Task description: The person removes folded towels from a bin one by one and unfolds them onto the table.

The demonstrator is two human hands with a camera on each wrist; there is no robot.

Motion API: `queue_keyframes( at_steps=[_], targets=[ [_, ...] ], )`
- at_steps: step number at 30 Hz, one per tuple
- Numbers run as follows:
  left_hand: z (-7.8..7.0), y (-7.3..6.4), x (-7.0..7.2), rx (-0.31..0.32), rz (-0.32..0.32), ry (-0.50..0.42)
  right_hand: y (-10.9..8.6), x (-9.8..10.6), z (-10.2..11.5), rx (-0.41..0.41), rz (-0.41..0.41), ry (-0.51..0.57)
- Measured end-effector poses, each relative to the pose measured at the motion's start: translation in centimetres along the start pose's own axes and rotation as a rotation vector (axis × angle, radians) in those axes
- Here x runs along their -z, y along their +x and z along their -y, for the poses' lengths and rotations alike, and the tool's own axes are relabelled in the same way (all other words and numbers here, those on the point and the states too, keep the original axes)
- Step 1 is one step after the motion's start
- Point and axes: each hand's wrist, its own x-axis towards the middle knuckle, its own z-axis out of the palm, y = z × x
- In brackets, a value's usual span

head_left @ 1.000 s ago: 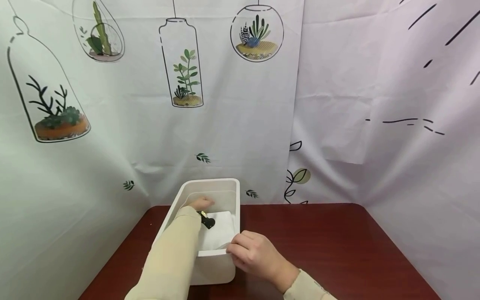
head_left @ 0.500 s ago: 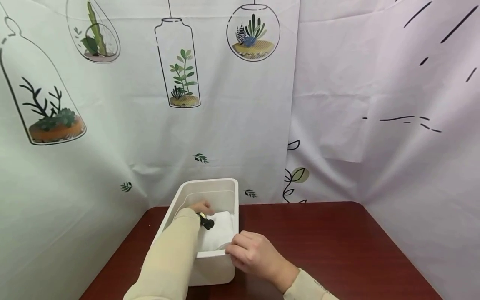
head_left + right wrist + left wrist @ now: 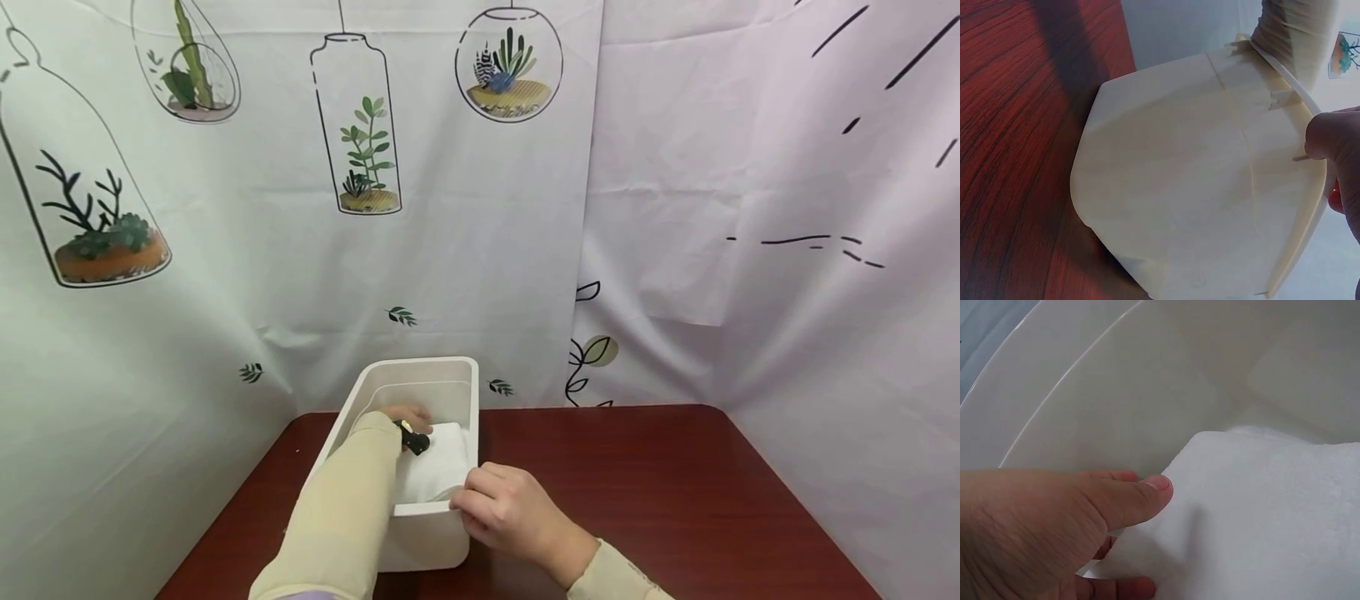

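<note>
A white plastic bin [image 3: 431,542] stands on the table, with a folded white towel [image 3: 447,457] lying inside it. My left hand [image 3: 408,414] reaches down into the far left part of the bin. In the left wrist view, the left hand [image 3: 1066,512] is at the towel's edge [image 3: 1260,506], its thumb extended and its fingertips touching the cloth. Part of those fingers is hidden behind the thumb and towel. At the near right corner, my right hand [image 3: 506,508] grips the bin's rim; the right wrist view shows its thumb [image 3: 1322,137] bent over the edge.
A dark red wooden table [image 3: 637,492] extends to the right of the bin. Behind it hangs a white curtain [image 3: 480,250] printed with plants in glass jars. A small black camera [image 3: 412,439] sits on the left wrist, and the left sleeve [image 3: 337,508] crosses the bin's left side.
My left hand has shifted slightly down and right toward the towel, its fingers now more extended. The right hand keeps its hold on the rim, and the bin stays in place.
</note>
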Motion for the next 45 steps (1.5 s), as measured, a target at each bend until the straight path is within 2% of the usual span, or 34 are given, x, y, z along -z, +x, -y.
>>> queue_keyframes(
  at_steps=[3, 6, 10, 13, 17, 20, 27, 33, 38, 42, 45],
  targets=[
    [-1.0, -1.0, -0.1, 0.037, 0.015, -0.013, 0.0, 0.0, 0.0, 0.001, -0.004, 0.002],
    [-1.6, -1.5, -0.2, 0.048, 0.031, -0.023, 0.0, -0.1, 0.0, 0.002, -0.008, 0.001],
    [-0.9, -0.8, -0.1, 0.014, 0.047, 0.018, -0.1, -0.2, 0.0, 0.002, -0.011, -0.002],
    [0.1, 0.5, -0.1, 0.026, 0.027, 0.048, -0.1, -0.2, 0.0, 0.0, -0.01, -0.005],
    [1.5, 2.1, 0.0, 0.062, 0.052, -0.061, -0.1, -0.2, 0.1, -0.006, -0.008, -0.005],
    [2.2, 2.8, 0.4, 0.054, 0.089, -0.134, -0.1, -0.2, 0.1, -0.01, -0.005, -0.006],
    [3.2, 3.9, 0.5, 0.044, 0.088, -0.171, 0.0, 0.0, 0.1, -0.021, 0.008, -0.002],
    [3.4, 4.5, 0.4, 0.068, 0.074, -0.173, -0.1, 0.0, 0.0, -0.024, 0.014, 0.005],
    [2.9, 4.4, 0.1, 0.082, 0.053, -0.166, -0.1, -0.1, 0.0, -0.026, 0.014, 0.017],
    [2.7, 4.1, 0.1, 0.08, 0.061, -0.182, -0.1, 0.0, -0.1, -0.028, 0.015, 0.011],
    [2.5, 4.1, 0.1, 0.075, 0.069, -0.154, 0.0, 0.1, -0.1, -0.028, 0.014, 0.002]
  ],
)
